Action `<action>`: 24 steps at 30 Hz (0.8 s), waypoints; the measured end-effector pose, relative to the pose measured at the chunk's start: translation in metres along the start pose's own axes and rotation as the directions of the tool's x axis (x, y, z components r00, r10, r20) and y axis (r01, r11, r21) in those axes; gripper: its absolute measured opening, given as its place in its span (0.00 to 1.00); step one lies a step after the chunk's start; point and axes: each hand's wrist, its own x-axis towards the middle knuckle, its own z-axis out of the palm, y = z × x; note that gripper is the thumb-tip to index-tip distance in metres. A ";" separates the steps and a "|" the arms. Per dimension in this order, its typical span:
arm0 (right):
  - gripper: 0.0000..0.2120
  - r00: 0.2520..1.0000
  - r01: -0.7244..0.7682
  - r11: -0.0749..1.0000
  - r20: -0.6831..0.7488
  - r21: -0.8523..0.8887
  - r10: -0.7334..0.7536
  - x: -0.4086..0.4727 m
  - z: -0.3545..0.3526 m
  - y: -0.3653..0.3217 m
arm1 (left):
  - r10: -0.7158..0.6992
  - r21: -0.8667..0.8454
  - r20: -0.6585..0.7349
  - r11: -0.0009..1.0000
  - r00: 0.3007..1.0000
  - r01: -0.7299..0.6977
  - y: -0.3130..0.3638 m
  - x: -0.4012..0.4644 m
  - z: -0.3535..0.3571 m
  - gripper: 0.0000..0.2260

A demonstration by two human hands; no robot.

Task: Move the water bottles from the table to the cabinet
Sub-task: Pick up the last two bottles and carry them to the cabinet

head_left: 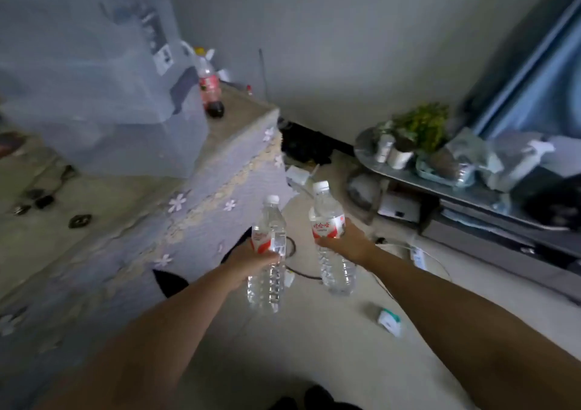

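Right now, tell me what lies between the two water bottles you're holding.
Nothing held: in the head view, only floor and a dark cable show between the left bottle and right bottle.

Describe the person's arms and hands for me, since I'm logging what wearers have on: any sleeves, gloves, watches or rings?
Both forearms are bare right up to the bottom edge of the picture; no sleeve shows. The left hand and the right hand wear no gloves. No watch, band or bracelet shows at either wrist. The picture is too blurred to tell rings.
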 end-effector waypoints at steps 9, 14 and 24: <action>0.16 0.901 -0.159 0.944 -0.348 0.290 0.259 -0.135 -0.040 0.095 | 0.058 0.244 0.460 0.951 0.886 -0.189 0.037 0.013 0.108 0.23; 0.16 0.730 -0.195 0.881 -0.536 0.432 0.424 -0.249 -0.052 0.149 | 0.076 0.326 0.648 0.872 0.758 -0.366 0.061 -0.021 0.203 0.24; 0.11 0.501 -0.197 0.820 -0.665 0.537 0.555 -0.423 -0.071 0.235 | 0.090 0.272 0.866 0.740 0.491 -0.616 0.091 -0.150 0.359 0.19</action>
